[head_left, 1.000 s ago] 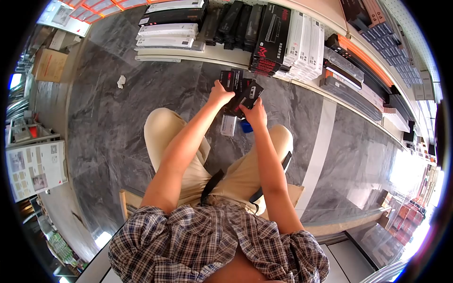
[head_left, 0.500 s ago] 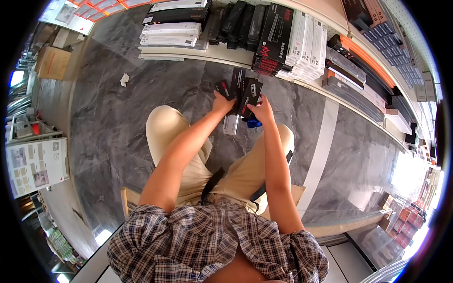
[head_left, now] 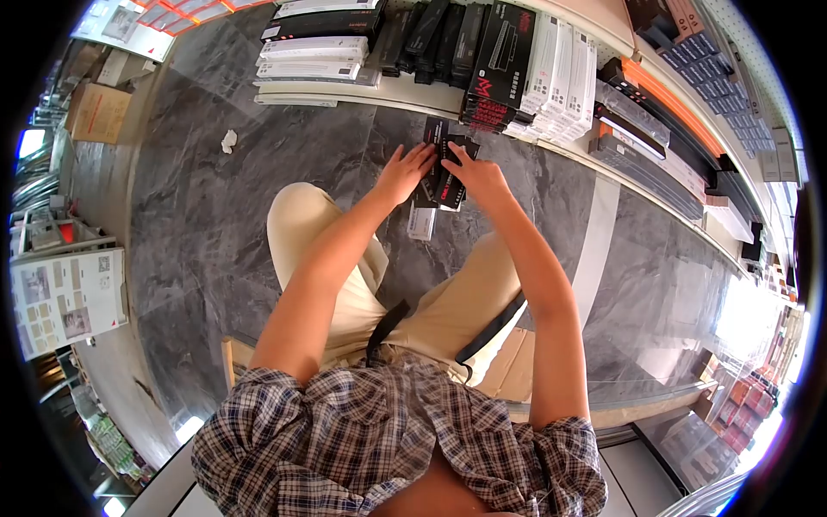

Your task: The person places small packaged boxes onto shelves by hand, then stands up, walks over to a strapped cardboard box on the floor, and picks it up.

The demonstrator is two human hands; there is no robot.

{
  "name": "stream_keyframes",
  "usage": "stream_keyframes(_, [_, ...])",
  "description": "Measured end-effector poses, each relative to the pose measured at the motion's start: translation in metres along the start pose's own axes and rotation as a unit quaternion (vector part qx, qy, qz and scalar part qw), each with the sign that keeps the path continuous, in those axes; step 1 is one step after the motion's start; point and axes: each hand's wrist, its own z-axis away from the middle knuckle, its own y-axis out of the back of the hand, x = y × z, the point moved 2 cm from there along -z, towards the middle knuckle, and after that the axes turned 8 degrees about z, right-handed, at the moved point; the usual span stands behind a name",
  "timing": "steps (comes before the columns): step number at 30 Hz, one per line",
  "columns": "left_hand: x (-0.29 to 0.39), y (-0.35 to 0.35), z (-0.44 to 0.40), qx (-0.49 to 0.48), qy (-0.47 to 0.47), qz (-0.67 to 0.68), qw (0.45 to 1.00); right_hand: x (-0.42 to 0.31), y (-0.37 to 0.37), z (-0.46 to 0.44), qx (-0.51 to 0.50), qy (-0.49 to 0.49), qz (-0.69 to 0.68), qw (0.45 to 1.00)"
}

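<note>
Lightness is suggested by the small build of the upper black box (head_left: 454,183), though what is packed inside cannot be seen. Its walls are judged to be of stiff card — firm enough to be pinched, yet likely to be dented at the corners if squeezed hard. Some slip may be expected, since a smooth face seems to be presented. It would best be taken by its two long sides, near the middle, where pressure can be spread evenly.

Slim and oblong in form, it is coloured dark, with red lettering printed toward its near end. It is placed over the dark grey marbled floor (head_left: 224,233), in front of the shelf (head_left: 398,100); a second black box (head_left: 436,129) is seen jutting out beyond it, and a white box (head_left: 421,226) is set at the near side.

On the left hand (head_left: 403,177), the fingers are spread wide, with tips close by the boxes' left edge. By the right hand (head_left: 482,179), the upper black box is partly covered — whether it is gripped or merely touched cannot be told.
</note>
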Motion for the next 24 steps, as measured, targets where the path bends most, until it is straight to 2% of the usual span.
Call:
stream_keyframes(4, [0.002,-0.004,0.003,0.017,-0.048,0.036,0.998,0.009,0.000,0.004,0.020,0.025,0.014,0.999])
stream_keyframes(6, [0.000,0.000,0.002,0.016,-0.026,0.112,0.993,0.017,-0.002,0.010,0.063,-0.007,-0.037,0.997])
stream_keyframes(7, [-0.002,0.004,0.001,0.017,-0.024,0.113,0.993,0.022,-0.001,0.014,0.057,-0.055,-0.077,0.994])
stream_keyframes(8, [-0.004,0.006,-0.001,-0.011,-0.020,0.097,0.995,0.025,0.001,0.017,0.056,-0.053,-0.078,0.994])
stream_keyframes(10, [-0.004,0.008,-0.002,-0.038,-0.015,0.083,0.996,0.037,0.013,0.024,-0.035,-0.238,-0.142,0.960])
stream_keyframes(11, [-0.003,0.010,-0.002,-0.017,-0.017,0.046,0.999,0.041,0.010,0.027,-0.023,-0.294,-0.172,0.940])
stream_keyframes(12, [-0.003,0.011,-0.002,0.004,-0.019,0.009,1.000,0.040,0.011,0.028,-0.023,-0.293,-0.172,0.940])
stream_keyframes(13, [-0.003,0.012,-0.003,0.005,-0.018,0.009,1.000,0.041,0.013,0.032,-0.025,-0.344,-0.200,0.917])
stream_keyframes(14, [-0.004,0.012,-0.002,-0.023,-0.001,-0.016,1.000,0.042,0.014,0.035,-0.028,-0.394,-0.228,0.890])
stream_keyframes(16, [-0.004,0.011,-0.001,-0.053,0.017,-0.041,0.998,0.037,0.013,0.036,-0.024,-0.418,-0.249,0.873])
stream_keyframes(18, [-0.005,0.006,-0.003,-0.211,0.107,0.005,0.972,0.032,0.013,0.039,-0.043,-0.479,-0.296,0.825])
stream_keyframes(22, [0.005,0.037,-0.002,-0.259,0.163,0.021,0.952,0.012,0.013,0.039,-0.049,-0.502,-0.327,0.799])
stream_keyframes(24, [0.002,0.041,-0.001,-0.315,0.231,0.060,0.919,0.001,0.004,0.040,-0.070,-0.496,-0.340,0.796])
